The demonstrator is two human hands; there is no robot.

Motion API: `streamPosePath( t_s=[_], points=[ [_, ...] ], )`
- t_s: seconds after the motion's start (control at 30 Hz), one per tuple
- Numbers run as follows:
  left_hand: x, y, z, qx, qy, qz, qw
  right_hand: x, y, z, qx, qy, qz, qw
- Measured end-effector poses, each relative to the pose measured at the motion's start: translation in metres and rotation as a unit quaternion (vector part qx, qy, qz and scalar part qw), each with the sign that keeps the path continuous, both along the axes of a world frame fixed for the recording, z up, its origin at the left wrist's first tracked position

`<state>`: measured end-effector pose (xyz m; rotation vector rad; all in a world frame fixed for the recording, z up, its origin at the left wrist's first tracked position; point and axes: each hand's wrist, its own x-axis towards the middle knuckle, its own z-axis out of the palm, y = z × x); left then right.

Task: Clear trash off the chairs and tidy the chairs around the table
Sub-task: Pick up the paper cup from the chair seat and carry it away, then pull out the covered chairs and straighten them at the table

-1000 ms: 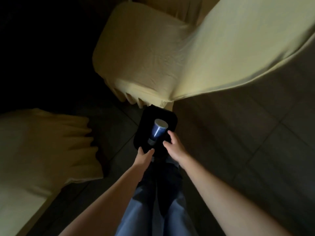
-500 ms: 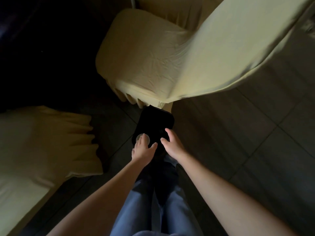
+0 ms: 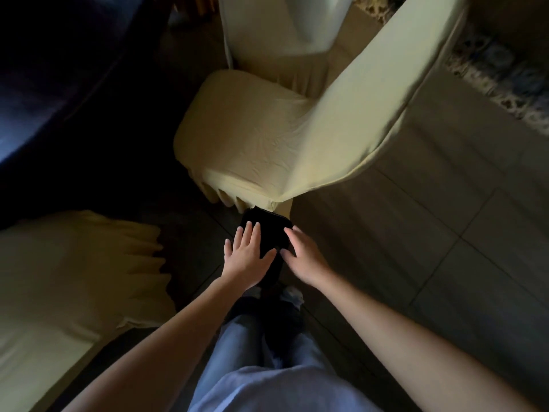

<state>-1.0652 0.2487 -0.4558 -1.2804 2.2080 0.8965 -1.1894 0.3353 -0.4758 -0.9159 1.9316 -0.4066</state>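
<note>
Both hands spread flat, gripping nothing: left hand (image 3: 248,257) on the black bin (image 3: 269,233), right hand (image 3: 303,257) at its right rim. Stood just below the chair (image 3: 252,138) seat's near corner.

Light: the room is dimly lit, with the left side lost in near-black shadow and the right side caught by softer daylight.
Floor (image 3: 445,233): large grey-brown tiles are seen, crossed by thin grout lines.
Rug (image 3: 505,72): a patterned edge, blue and cream, is glimpsed at the upper right, blurred.
Far left: a dark bluish surface (image 3: 29,84) is made out at the upper left; what it is cannot be told.
Top edge: a strip of warm wood tone (image 3: 205,4) is just picked out, too small to identify.
</note>
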Motion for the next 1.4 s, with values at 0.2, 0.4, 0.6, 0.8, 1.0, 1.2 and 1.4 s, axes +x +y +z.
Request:
streamPosePath(
  t_s=[0.2,0.4,0.6,0.8,1.0,1.2,1.4],
  points=[
    [-0.006,-0.018,0.078,-0.115,0.049,-0.112,0.986,-0.014,-0.005,0.070,-0.074,0.105,0.108,0.986],
    [-0.003,-0.042,0.139,-0.176,0.081,-0.155,0.969,-0.009,-0.032,0.138,-0.119,0.152,0.109,0.975],
    [-0.006,-0.064,0.173,-0.214,0.135,-0.161,0.954,-0.020,-0.042,0.192,-0.200,0.211,0.077,0.954],
    [-0.034,-0.081,0.190,-0.219,0.165,-0.182,0.944,-0.051,-0.039,0.210,-0.223,0.286,0.048,0.931],
    [-0.084,-0.070,0.197,-0.211,0.179,-0.234,0.932,-0.083,-0.022,0.216,-0.253,0.307,0.003,0.918],
    [-0.170,-0.061,0.203,-0.212,0.202,-0.189,0.937,-0.177,-0.013,0.223,-0.277,0.320,0.001,0.906],
    [-0.267,-0.029,0.209,-0.179,0.187,-0.116,0.959,-0.290,0.005,0.226,-0.240,0.323,0.076,0.912]
  ],
)
